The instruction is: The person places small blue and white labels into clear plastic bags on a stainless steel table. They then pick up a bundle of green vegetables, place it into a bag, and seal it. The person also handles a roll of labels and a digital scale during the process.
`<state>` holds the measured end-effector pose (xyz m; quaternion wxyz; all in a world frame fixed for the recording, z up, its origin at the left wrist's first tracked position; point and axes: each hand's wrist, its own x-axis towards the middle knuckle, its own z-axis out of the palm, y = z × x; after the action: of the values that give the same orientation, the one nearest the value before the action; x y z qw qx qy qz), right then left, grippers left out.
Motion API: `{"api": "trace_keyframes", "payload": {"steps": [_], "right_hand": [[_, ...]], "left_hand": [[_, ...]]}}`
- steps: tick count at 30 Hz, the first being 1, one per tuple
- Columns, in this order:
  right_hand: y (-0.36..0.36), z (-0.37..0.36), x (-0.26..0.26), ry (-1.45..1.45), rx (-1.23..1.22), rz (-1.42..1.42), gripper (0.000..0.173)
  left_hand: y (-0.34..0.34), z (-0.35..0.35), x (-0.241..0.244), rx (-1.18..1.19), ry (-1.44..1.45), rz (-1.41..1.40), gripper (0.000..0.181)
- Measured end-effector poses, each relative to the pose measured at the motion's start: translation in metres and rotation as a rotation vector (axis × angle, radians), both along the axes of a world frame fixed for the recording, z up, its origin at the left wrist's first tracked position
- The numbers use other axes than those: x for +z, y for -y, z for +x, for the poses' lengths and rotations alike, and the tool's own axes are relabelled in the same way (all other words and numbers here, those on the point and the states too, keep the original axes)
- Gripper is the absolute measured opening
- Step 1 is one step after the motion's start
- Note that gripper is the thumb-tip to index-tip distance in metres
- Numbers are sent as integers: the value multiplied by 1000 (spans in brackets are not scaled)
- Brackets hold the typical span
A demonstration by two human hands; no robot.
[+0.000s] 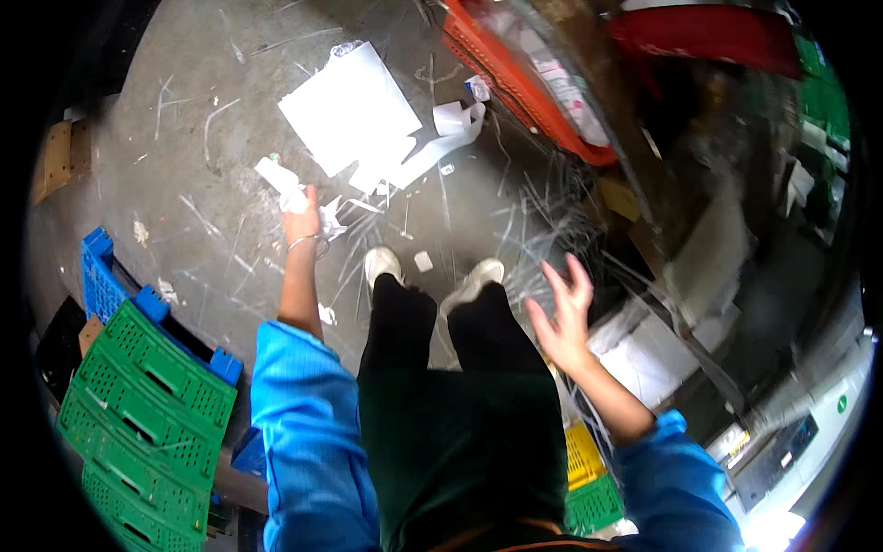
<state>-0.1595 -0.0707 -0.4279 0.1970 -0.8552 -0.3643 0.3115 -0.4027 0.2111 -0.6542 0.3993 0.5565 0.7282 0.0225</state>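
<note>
My left hand (301, 219) grips a bundle of crumpled white paper (278, 176) above the concrete floor. Out to the right, my right hand (564, 314) hangs in the air with its fingers spread and nothing in them. Beyond my shoes, large white sheets (355, 107) lie on the floor, with a clear plastic piece (345, 48) at their far edge. A curling white paper strip (448, 147) trails off to their right. Torn white scraps (332, 219) are beside my left hand; whether it holds any of them is hard to see.
Stacked green plastic crates (148, 407) and a blue crate (110, 276) stand at the left. An orange crate (514, 86) with packaged contents is at the upper right. Clear plastic strips (531, 234) litter the floor near my right shoe. A yellow crate (583, 455) sits low right.
</note>
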Motion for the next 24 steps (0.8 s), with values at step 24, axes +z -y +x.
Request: {"api": "trace_keyframes", "payload": {"steps": [24], "right_hand": [[-114, -36, -271, -950, -497, 276, 38]], "left_hand": [[95, 171, -59, 505, 899, -593, 42]]}}
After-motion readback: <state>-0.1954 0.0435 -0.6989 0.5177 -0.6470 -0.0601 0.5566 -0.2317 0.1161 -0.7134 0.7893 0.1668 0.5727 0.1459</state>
